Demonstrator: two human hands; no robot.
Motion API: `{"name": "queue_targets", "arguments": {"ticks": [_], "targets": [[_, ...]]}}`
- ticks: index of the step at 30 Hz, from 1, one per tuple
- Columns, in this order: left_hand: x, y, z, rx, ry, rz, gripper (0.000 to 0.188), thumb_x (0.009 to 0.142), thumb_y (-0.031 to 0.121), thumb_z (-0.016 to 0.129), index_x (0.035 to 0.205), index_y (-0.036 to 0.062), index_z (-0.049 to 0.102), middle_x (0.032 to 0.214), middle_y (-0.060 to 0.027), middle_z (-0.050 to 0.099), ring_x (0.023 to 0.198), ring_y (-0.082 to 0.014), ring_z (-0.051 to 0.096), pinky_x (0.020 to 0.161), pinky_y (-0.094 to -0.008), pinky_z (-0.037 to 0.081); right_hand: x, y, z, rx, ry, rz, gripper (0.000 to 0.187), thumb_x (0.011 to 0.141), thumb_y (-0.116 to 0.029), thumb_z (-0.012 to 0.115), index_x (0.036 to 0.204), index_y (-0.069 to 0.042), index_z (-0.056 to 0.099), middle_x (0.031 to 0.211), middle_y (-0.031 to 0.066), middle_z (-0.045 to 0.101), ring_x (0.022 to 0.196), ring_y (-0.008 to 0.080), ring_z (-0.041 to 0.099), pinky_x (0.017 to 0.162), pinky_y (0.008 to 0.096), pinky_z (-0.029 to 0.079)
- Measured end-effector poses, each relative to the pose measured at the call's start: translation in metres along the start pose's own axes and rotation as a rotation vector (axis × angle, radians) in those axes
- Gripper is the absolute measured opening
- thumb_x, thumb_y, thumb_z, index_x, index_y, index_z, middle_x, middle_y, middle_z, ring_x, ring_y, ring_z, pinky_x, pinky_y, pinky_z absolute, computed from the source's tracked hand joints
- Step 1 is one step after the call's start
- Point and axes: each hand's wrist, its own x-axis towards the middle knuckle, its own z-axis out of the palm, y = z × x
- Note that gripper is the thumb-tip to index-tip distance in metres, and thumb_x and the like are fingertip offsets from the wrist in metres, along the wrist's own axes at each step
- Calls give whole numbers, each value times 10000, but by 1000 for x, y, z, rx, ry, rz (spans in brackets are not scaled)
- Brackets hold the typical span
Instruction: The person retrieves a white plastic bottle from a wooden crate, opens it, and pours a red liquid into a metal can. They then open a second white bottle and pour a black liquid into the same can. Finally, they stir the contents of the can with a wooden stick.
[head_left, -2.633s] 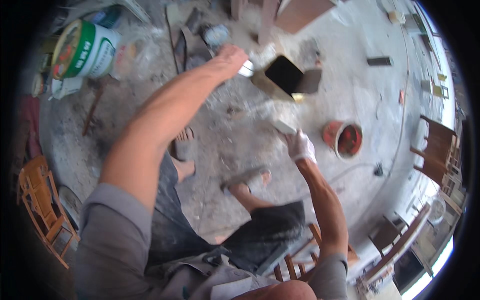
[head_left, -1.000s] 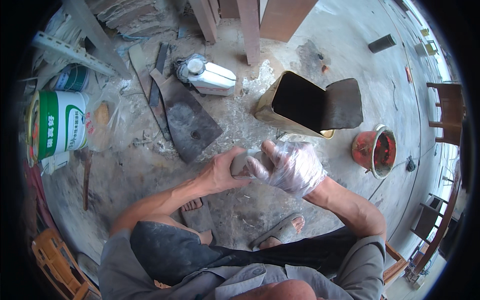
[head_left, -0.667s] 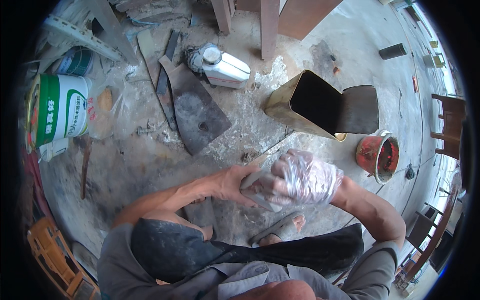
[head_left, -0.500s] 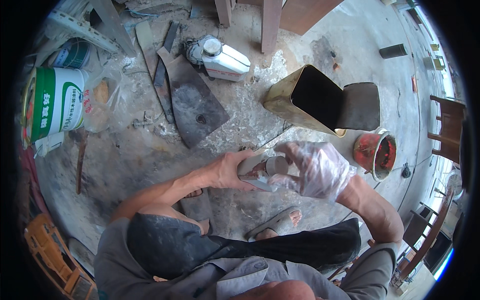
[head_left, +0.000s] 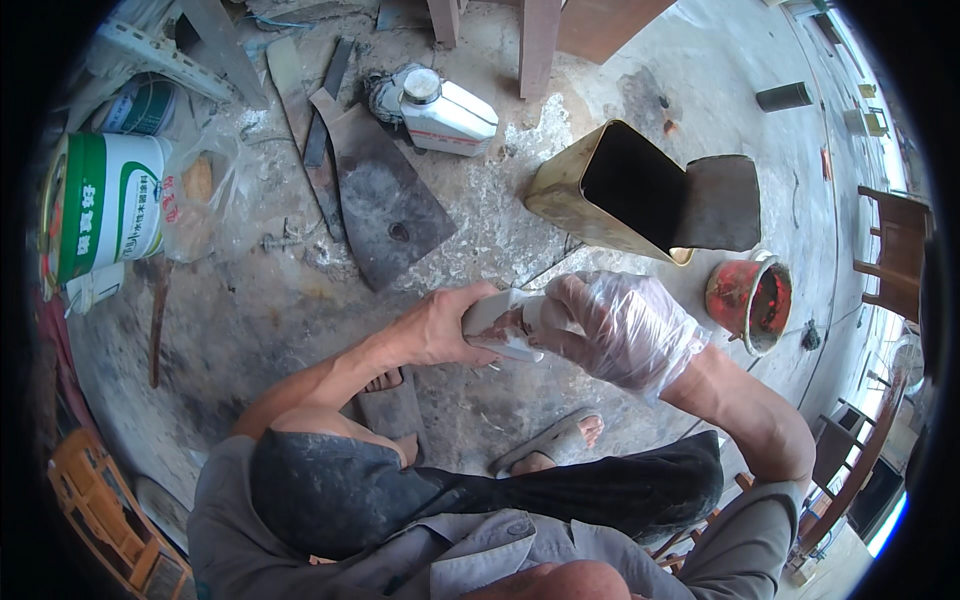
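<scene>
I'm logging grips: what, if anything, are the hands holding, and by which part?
A pale container: the left hand grips its body, the gloved right hand its neck end.

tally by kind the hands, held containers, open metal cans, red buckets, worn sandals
bare left hand, plastic-gloved right hand: 2
held whitish container: 1
open rectangular gold metal can: 1
round red bucket: 1
worn grey sandals: 2
total: 7

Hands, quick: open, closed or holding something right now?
Left hand: bare, closed around a grey-white container.
Right hand: in clear plastic, fingers closed on the container's right end.
</scene>
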Motion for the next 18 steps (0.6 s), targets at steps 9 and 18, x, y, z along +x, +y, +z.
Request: {"name": "queue_targets", "arguments": {"ticks": [9,18], "targets": [[-1,-3,8,10,6,24,650,648,248,915,1175,43,595,939,-94,669,865,-178,639,793,-351,522,-1,3,14,-59,146,-124,459,841,-208,776,1210,-28,574,908,183,640,774,376,661,655,435,534],[-3,-5,12,76,16,21,646,642,227,919,1176,48,603,958,-94,683,896,-185,662,814,-358,530,5,17,46,-84,357,-263,400,906,-342,703,1112,-42,539,771,134,646,647,352,657,553,433,521]]}}
